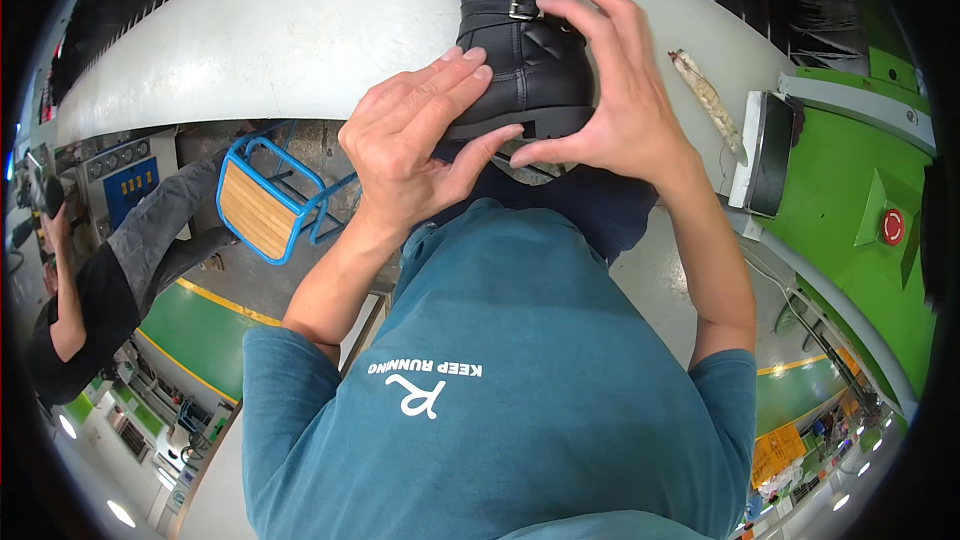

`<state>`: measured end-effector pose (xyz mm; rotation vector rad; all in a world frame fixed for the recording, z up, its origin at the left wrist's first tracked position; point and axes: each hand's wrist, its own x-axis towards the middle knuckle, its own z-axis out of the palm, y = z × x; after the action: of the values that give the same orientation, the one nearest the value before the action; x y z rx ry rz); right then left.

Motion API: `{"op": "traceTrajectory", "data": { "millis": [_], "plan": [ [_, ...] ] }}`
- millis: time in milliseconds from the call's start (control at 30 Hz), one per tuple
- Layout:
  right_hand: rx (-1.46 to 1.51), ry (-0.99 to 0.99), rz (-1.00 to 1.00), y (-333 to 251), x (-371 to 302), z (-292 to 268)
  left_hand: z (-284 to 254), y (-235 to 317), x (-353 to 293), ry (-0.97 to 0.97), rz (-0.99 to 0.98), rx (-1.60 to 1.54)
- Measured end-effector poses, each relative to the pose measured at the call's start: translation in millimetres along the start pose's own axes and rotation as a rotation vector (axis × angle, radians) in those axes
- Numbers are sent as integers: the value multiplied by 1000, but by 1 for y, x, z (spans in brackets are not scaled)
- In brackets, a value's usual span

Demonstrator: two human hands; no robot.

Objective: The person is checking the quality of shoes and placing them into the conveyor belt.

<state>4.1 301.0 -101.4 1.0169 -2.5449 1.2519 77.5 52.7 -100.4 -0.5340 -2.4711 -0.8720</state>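
A black boot [545, 65] with a quilted panel, a thin strap and a silver buckle [522, 8] lies on the pale worktop, its heel end toward me. My left hand [415, 125] rests against the boot's left side, fingers stretched out together and the thumb reaching across the edge of the sole. On the other side, my right hand [625, 90] arches around the boot with spread fingers. Its index fingertip is by the buckle, and its thumb points left just below the heel. Neither hand is closed around the boot.
The white worktop [270, 30] curves in front of me. At right lies a whitish, stained stick-like thing [708, 100], beside a green machine [840, 170] with a red stop button [892, 226]. A blue-framed stool [265, 200] and another person [95, 290] are at left.
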Motion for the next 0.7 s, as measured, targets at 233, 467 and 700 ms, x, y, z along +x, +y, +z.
{"op": "traceTrajectory", "data": {
  "millis": [233, 467, 700],
  "plan": [
    [384, 65, 207, 15, -14, 26, 1, 1, 5, 52, 36, 38],
    [1143, 180, 593, -15, 5, 30, -2, 0, -30, 133, 168, 50],
    [941, 329, 353, -112, 15, 11, -21, 44, -76, 293, -173, -280]
  ]
}}
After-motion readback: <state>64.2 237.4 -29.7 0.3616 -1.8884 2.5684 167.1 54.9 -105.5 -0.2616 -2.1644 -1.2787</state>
